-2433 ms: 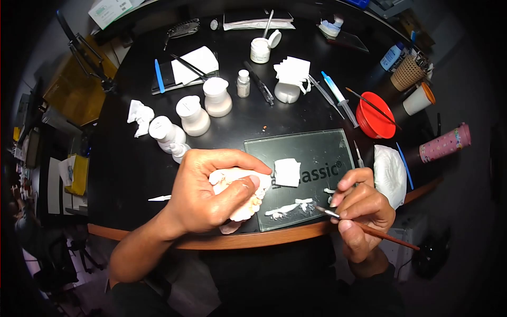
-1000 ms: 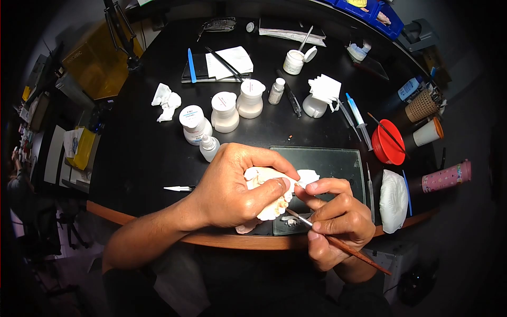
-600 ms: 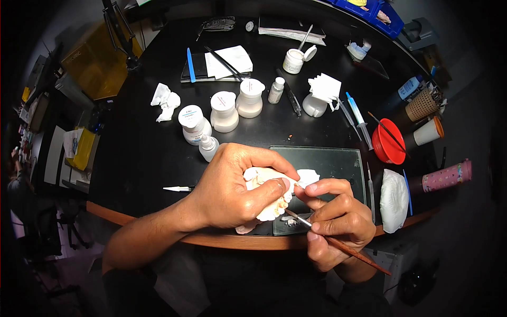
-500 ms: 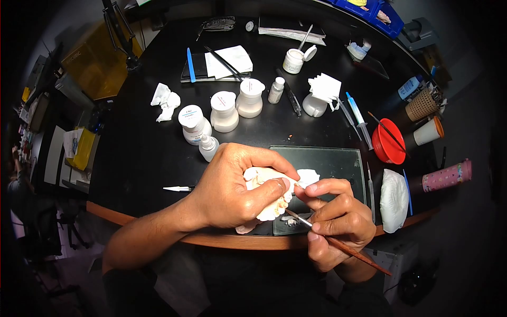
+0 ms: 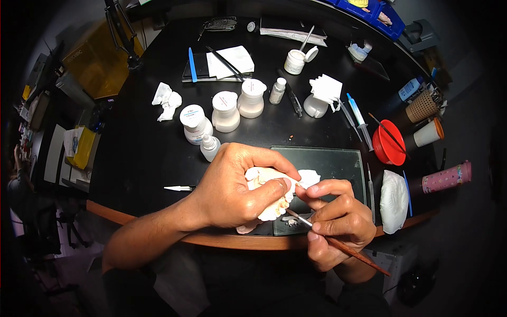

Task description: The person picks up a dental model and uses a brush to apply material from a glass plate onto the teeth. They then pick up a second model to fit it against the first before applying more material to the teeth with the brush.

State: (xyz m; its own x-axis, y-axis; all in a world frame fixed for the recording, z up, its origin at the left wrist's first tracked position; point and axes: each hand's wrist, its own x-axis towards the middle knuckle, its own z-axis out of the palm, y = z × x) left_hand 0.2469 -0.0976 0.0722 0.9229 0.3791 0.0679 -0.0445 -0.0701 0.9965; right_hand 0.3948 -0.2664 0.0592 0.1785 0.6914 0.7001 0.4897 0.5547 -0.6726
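Note:
My left hand (image 5: 227, 185) is closed around a cream-coloured dental cast (image 5: 271, 212) above the table's front edge. Its thumb and index finger meet at the cast's right side. A thin paintbrush (image 5: 351, 252) with a brown wooden handle is gripped in my right hand (image 5: 340, 219), its tip slanting up-left toward the cast. The index finger of that hand reaches to my left fingertips; whether something tiny sits between them I cannot make out. Behind the hands lies a glass slab (image 5: 338, 166) with a crumpled white tissue (image 5: 309, 177) on it. A pinkish piece (image 5: 247, 228) shows beneath the cast.
Several white jars (image 5: 225, 112) and a dropper bottle (image 5: 210, 148) stand behind my left hand. To the right are a red bowl (image 5: 388, 145), a syringe (image 5: 359, 119), a white pad (image 5: 394, 203) and a pink tumbler (image 5: 449, 177). A white-tipped tool (image 5: 178, 188) lies left.
Both hands, the cast and the brush hold almost the same pose. The view has shifted very slightly.

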